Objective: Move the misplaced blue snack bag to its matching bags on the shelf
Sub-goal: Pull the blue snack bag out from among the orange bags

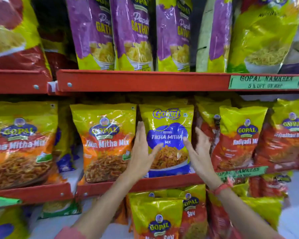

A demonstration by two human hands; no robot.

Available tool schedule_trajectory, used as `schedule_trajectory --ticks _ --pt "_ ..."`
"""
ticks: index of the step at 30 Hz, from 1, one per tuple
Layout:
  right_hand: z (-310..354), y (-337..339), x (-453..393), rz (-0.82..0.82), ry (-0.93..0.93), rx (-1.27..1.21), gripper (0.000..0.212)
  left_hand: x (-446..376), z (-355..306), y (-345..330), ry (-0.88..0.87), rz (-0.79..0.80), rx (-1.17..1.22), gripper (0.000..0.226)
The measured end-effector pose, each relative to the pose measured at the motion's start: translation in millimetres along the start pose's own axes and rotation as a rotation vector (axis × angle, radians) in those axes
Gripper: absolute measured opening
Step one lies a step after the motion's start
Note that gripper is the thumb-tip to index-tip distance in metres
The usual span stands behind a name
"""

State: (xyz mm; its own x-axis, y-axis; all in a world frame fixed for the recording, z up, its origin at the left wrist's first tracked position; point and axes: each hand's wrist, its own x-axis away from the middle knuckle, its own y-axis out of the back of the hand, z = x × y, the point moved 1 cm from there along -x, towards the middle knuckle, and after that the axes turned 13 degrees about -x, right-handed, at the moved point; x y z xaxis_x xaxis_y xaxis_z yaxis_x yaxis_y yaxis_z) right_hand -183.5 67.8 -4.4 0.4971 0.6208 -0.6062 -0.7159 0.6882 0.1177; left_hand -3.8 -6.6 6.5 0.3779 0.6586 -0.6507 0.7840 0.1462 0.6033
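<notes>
The blue snack bag [167, 135], yellow on top with a blue "Tikha Mitha Mix" label, stands upright on the middle red shelf [162, 182], between an orange bag [105, 144] and red bags [238, 138]. My left hand [141, 152] presses flat against its left edge, thumb lying across the front. My right hand [198, 150] clasps its right edge, thumb on the front and the other fingers beside the bag. Parts of other blue bags [66, 163] show further left, behind the orange bags.
Purple bags [131, 31] and yellow-green bags [264, 35] fill the upper shelf [145, 80]. Red and yellow bags [159, 218] stand on the level below my arms. A further blue patch [2, 230] shows at the bottom left. Green price labels [264, 81] hang on the shelf fronts.
</notes>
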Motion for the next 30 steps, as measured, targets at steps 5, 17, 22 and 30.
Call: schedule_trajectory --ticks 5,17,22,30 --pt "-38.7 -5.9 6.7 0.230 -0.358 -0.342 0.076 9.7 13.8 -33.9 0.293 0.088 0.201 0.100" --pt "-18.0 1.6 8.0 0.162 -0.230 -0.489 0.033 10.5 11.0 -11.9 0.314 0.093 0.407 0.051" --pt "8.6 2.1 24.3 0.169 -0.182 -0.500 0.032 18.9 7.6 11.7 0.250 0.097 0.462 0.057" --pt "49.9 -21.4 77.5 0.144 -0.159 -0.520 0.039 60.5 20.2 66.4 0.207 0.093 0.483 0.058"
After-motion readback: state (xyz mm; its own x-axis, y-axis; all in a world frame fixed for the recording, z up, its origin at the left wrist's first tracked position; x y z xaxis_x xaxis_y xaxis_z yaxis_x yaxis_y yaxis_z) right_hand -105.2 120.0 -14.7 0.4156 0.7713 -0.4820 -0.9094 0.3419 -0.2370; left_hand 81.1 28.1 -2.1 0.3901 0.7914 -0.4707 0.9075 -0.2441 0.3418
